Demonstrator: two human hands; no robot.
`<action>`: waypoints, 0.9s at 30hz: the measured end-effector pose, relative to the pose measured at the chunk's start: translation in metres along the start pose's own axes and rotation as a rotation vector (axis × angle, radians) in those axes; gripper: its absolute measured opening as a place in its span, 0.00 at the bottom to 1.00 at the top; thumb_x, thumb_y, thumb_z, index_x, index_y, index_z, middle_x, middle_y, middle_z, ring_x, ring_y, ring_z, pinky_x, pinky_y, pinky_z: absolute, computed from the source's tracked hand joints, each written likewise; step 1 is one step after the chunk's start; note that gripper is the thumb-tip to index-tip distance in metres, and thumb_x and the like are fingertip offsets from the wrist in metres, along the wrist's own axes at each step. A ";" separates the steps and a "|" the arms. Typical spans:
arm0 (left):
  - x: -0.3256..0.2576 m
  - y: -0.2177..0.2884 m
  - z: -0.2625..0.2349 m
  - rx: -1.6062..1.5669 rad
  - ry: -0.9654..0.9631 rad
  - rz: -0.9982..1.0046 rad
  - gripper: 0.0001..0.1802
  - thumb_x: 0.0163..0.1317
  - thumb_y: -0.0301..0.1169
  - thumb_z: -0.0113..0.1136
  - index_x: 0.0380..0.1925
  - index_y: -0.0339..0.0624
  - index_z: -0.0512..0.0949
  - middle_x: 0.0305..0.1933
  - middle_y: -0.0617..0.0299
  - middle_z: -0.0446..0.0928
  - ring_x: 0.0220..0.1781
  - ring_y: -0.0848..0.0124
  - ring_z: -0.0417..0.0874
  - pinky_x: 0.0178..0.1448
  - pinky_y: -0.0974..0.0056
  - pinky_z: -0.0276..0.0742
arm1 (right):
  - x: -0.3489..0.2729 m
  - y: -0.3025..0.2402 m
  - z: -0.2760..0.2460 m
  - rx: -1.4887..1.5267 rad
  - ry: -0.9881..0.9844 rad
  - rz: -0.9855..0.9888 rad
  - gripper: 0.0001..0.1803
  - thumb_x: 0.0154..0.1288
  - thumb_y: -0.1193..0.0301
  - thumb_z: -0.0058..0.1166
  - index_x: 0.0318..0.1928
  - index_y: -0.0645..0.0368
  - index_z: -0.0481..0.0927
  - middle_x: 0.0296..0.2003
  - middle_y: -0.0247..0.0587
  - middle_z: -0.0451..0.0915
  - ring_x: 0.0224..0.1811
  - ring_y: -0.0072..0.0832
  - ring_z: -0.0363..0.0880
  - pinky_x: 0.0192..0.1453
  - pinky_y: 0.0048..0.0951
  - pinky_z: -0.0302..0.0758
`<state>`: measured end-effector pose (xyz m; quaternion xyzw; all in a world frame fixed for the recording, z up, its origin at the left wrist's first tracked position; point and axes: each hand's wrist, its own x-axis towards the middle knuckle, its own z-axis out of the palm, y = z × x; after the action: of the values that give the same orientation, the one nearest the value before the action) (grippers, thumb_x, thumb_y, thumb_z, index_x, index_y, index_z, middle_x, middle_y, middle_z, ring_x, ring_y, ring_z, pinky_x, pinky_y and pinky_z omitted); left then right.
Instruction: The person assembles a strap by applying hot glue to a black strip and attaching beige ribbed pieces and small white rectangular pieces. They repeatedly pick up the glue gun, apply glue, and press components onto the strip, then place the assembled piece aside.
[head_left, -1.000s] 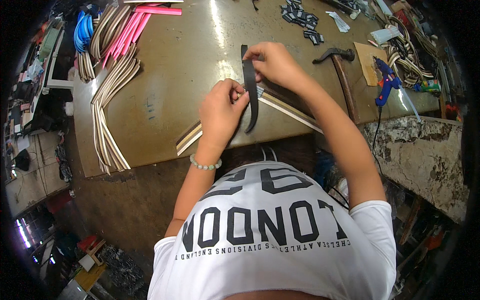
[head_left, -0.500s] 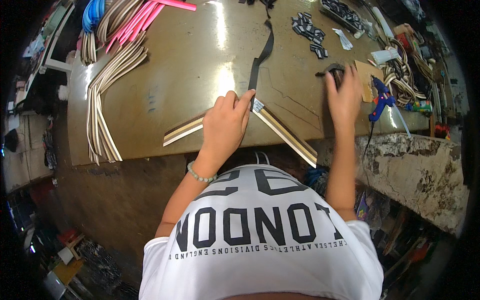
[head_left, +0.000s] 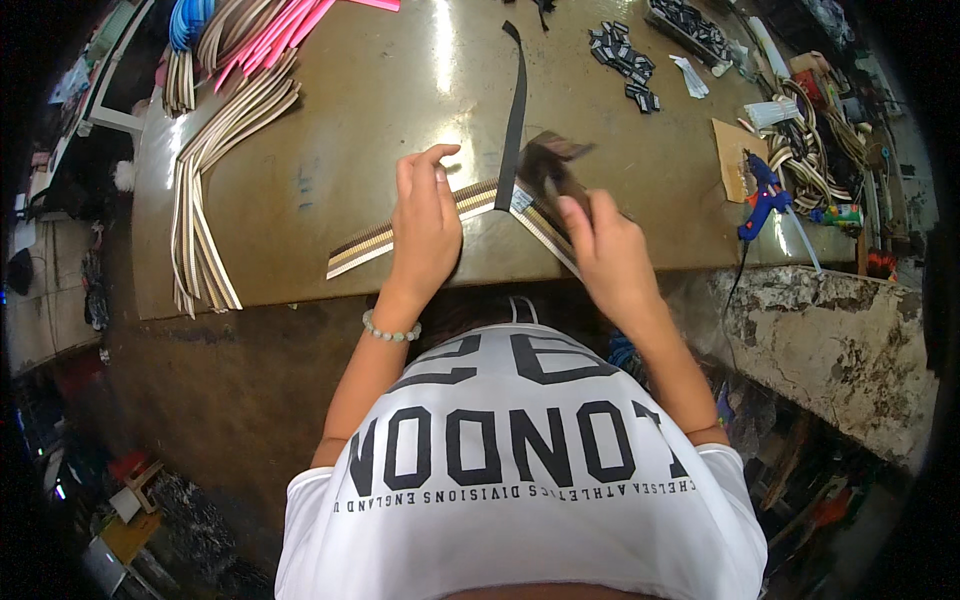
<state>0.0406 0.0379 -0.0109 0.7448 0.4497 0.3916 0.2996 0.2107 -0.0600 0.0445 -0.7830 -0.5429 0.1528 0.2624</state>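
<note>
A striped brown, cream and white webbing strip (head_left: 365, 244) lies bent in a wide V along the near table edge. At its peak a black strap (head_left: 515, 105) crosses over it and runs away toward the far side. A small printed label (head_left: 522, 202) sits just right of that crossing. My left hand (head_left: 428, 215) lies over the strip's left arm, fingers apart, holding nothing. In my right hand (head_left: 612, 250) is a dark hammer-like tool (head_left: 545, 165), smeared by motion, its head just right of the black strap. My right hand hides the strip's right end.
Bundles of striped strips (head_left: 205, 190) and pink strips (head_left: 265, 45) lie at the left. Black buckle-like pieces (head_left: 625, 55) and a filled tray (head_left: 690, 30) are at the far right. A blue glue gun (head_left: 765, 195) with a cord rests beside cardboard (head_left: 735, 150).
My right hand has come left from the right side, bringing the dark tool over beside the strap. My left hand has let go of the strap crossing and shifted left.
</note>
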 end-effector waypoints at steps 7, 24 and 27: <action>0.001 0.004 0.000 0.033 -0.058 0.023 0.13 0.70 0.33 0.52 0.50 0.38 0.74 0.46 0.49 0.71 0.43 0.53 0.79 0.47 0.54 0.75 | -0.007 0.001 -0.002 0.030 -0.250 0.051 0.23 0.75 0.53 0.46 0.40 0.65 0.73 0.27 0.69 0.78 0.35 0.66 0.78 0.39 0.59 0.73; -0.006 0.008 -0.024 0.273 -0.113 0.153 0.13 0.61 0.34 0.65 0.44 0.43 0.81 0.49 0.57 0.77 0.53 0.57 0.75 0.54 0.56 0.71 | 0.016 0.140 -0.047 -0.612 0.366 0.325 0.25 0.74 0.50 0.45 0.48 0.63 0.74 0.42 0.55 0.81 0.42 0.54 0.81 0.43 0.49 0.77; -0.002 0.008 -0.038 0.285 -0.276 0.064 0.18 0.56 0.38 0.69 0.45 0.45 0.80 0.57 0.56 0.71 0.63 0.54 0.67 0.67 0.49 0.58 | 0.019 0.140 -0.041 -0.689 0.366 0.346 0.23 0.74 0.51 0.46 0.48 0.61 0.75 0.41 0.51 0.81 0.41 0.50 0.82 0.41 0.47 0.78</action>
<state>0.0109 0.0365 0.0150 0.8401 0.4314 0.2277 0.2373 0.3473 -0.0909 -0.0021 -0.9186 -0.3675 -0.1373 0.0481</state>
